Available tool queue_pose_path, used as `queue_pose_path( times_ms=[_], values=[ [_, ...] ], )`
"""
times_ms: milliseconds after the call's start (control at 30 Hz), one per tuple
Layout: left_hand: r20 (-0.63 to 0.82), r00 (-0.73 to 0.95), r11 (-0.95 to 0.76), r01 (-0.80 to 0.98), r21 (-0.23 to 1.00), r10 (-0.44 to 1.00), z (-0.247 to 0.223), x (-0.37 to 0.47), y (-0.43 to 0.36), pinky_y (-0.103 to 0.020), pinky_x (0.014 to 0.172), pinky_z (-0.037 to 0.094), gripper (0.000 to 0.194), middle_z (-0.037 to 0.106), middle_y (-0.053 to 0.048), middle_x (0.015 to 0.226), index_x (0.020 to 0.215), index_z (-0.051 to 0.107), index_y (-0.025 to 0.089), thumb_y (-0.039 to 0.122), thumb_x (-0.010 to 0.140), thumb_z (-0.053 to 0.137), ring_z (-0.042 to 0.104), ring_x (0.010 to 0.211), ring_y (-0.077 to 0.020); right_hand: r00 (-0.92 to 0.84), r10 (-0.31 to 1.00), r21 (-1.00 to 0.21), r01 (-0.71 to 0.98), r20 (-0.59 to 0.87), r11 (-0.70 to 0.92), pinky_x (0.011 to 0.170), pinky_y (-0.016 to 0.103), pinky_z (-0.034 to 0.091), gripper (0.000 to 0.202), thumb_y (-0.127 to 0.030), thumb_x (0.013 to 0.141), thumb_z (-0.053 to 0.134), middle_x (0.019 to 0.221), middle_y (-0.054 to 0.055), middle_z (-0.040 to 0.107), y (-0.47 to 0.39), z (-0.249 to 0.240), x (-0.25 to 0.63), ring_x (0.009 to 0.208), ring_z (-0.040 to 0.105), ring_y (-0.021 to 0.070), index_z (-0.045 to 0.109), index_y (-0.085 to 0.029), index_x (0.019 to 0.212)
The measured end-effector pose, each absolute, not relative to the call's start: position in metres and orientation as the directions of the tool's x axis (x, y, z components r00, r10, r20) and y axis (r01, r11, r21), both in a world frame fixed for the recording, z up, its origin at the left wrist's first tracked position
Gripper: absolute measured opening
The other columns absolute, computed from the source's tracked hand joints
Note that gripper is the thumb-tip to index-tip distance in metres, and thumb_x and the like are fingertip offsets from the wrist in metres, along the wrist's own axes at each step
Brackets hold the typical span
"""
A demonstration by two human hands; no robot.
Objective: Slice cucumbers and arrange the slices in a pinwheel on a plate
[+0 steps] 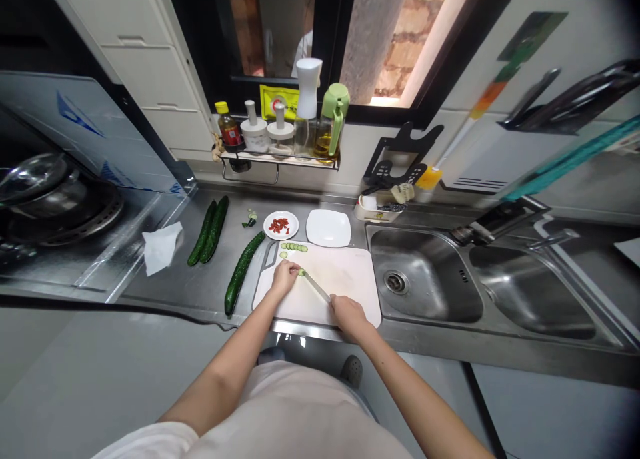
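On the white cutting board (350, 279), my right hand (349, 316) is closed round the handle of a knife (317, 288), its blade pointing up and to the left. At the blade's tip lies a small green cucumber piece (301, 272). My left hand (285, 277) is beside that piece with its fingertips pinched at its left side; how much they hold is too small to tell. Thin cucumber slices (294, 247) lie in a row near the board's top left, with one separate slice just below. A whole cucumber (243, 276) rests left of the board.
Behind the board stand a plate with red pieces (273, 234) and a white square dish (329, 228). Further left are two cucumbers (215, 229) and a paper towel (161, 247). A sink (425, 276) is at the right; bottles fill a shelf (285, 160) above.
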State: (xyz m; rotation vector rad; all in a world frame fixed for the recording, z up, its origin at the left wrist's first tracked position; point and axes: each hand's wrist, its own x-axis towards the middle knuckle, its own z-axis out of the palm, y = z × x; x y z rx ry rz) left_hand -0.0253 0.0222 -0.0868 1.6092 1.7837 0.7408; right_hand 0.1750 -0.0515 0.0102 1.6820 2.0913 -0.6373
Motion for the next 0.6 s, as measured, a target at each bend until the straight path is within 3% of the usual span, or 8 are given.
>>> queue_pose_path(
  times_ms=[600],
  values=[
    [-0.068, -0.056, 0.088, 0.633, 0.769, 0.996, -0.0881, -0.0273, 0.0219, -0.024, 0.078, 0.049, 0.019, 0.067, -0.004, 0.089, 0.084, 0.074, 0.017, 0.008, 0.075, 0.06, 0.059, 0.074, -0.0112, -0.23, 0.826, -0.109, 0.973, -0.514, 0.202, 0.076, 0.031, 0.044, 0.031, -0.015, 0.092, 0.034, 0.104, 0.017, 0.068, -0.0459, 0.0027, 0.1681, 0.099, 0.064, 0.0242, 0.06, -0.013, 0.11]
  ],
)
